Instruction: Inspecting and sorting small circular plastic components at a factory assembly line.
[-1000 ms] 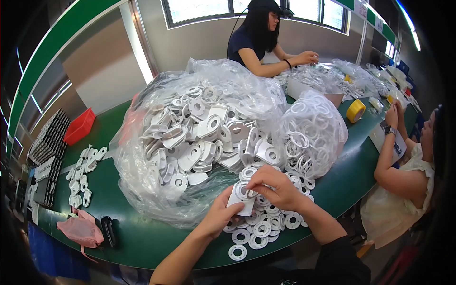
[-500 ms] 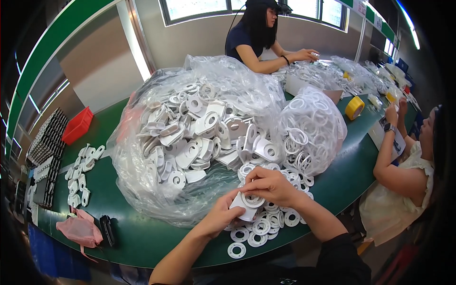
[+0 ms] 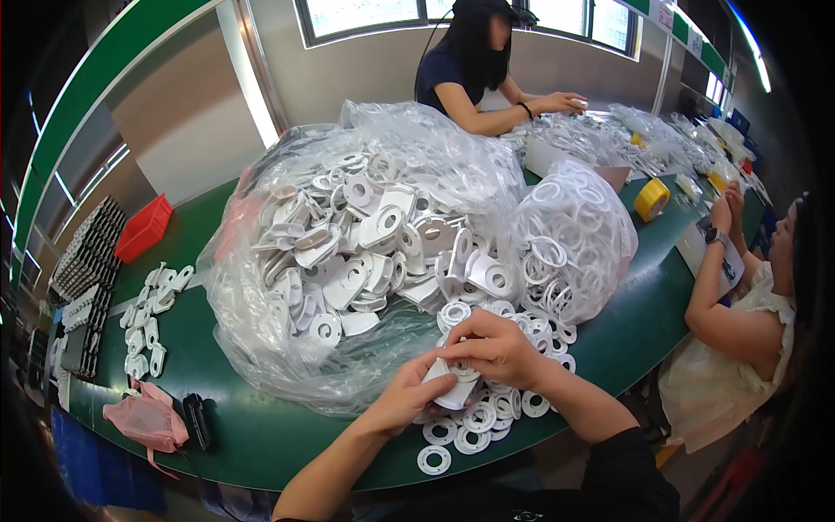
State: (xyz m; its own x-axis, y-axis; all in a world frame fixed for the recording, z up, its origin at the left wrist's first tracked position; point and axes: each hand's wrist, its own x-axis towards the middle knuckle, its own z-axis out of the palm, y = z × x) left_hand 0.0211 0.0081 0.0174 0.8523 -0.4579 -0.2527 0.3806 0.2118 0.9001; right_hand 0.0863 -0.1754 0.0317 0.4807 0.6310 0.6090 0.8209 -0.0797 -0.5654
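My left hand [image 3: 405, 396] grips a white plastic bracket [image 3: 456, 397], a flat piece, with the thumb across its near face. Bent over its upper end, my right hand [image 3: 497, 350] pinches a white plastic ring [image 3: 468, 372] against it; the fingers hide much of the ring. Below and right of both hands, flat white rings [image 3: 478, 416] lie in a loose pile on the green table [image 3: 287, 439]. Just beyond them, a large clear bag [image 3: 239, 335] gapes, heaped with white brackets [image 3: 381, 223].
A bag of white rings [image 3: 600, 228] stands at the right, near yellow tape [image 3: 651, 198]. On the left are several brackets [image 3: 150, 335], a red bin [image 3: 143, 228], stacked dark trays [image 3: 87, 252] and a pink pouch [image 3: 148, 419]. Co-workers sit across [image 3: 474, 78] and right [image 3: 739, 304].
The bracket has tilted in my left hand, and my right fingers have curled further over its upper end, covering more of the ring. Both hands stay in nearly the same place.
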